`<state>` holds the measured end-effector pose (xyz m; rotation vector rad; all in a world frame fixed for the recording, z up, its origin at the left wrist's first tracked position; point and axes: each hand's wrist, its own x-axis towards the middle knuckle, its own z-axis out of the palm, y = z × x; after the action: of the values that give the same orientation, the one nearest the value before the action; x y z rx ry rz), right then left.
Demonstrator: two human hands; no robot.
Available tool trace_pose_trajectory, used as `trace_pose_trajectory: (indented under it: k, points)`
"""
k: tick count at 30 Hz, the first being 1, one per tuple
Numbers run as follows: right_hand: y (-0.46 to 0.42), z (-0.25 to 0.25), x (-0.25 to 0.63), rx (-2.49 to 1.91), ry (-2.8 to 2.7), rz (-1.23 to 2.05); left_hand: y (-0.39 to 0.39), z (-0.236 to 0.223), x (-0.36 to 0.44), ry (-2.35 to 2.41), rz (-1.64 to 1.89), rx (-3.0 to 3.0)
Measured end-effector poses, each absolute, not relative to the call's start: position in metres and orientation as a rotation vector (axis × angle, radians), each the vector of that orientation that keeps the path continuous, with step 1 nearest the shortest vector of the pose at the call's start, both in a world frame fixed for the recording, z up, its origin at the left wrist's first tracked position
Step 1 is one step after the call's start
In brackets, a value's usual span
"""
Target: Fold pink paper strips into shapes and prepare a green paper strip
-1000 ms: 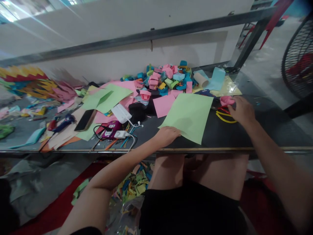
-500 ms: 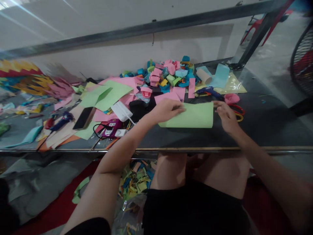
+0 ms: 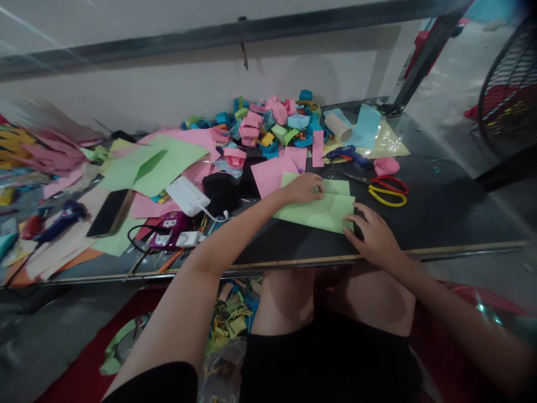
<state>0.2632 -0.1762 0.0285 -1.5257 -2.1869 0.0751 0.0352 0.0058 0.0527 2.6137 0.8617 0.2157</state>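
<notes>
A sheet of light green paper (image 3: 323, 211) lies folded over on itself in front of me, with a strip of its back layer showing above the front flap. My left hand (image 3: 305, 189) rests on its upper left part, fingers bent and holding it against the table. At the right edge of the flap is my right hand (image 3: 373, 230), with curved fingers and thumb holding the paper's side. Scissors (image 3: 389, 190) with red and yellow handles lie just beyond my right hand. Pink paper (image 3: 272, 174) is partly under the green sheet.
Behind is a heap of folded paper pieces (image 3: 274, 126), with a cardboard tube (image 3: 338, 127) and a blue glue gun (image 3: 350, 155) to its right. Leftward lie a phone (image 3: 109, 212), a white power bank (image 3: 187, 196), a purple power strip (image 3: 170, 230) and another glue gun (image 3: 62, 221). A fan (image 3: 509, 95) stands right.
The green paper has gone from a rounded, bent-over shape to a flatter fold. My right hand has come down and left onto its edge. The view has shifted, uncovering the scissors.
</notes>
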Motion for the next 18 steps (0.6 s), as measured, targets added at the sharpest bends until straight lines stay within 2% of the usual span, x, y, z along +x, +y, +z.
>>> trace_pose_trajectory:
  k: [9, 18]
  points:
    - [-0.167, 0.031, 0.262, -1.581, -2.262, -0.040, 0.008, 0.084, 0.034, 1.075, -0.084, 2.569]
    - [-0.135, 0.040, 0.272, -1.561, -2.217, -0.158, 0.002, 0.107, 0.016, 1.041, -0.115, 2.185]
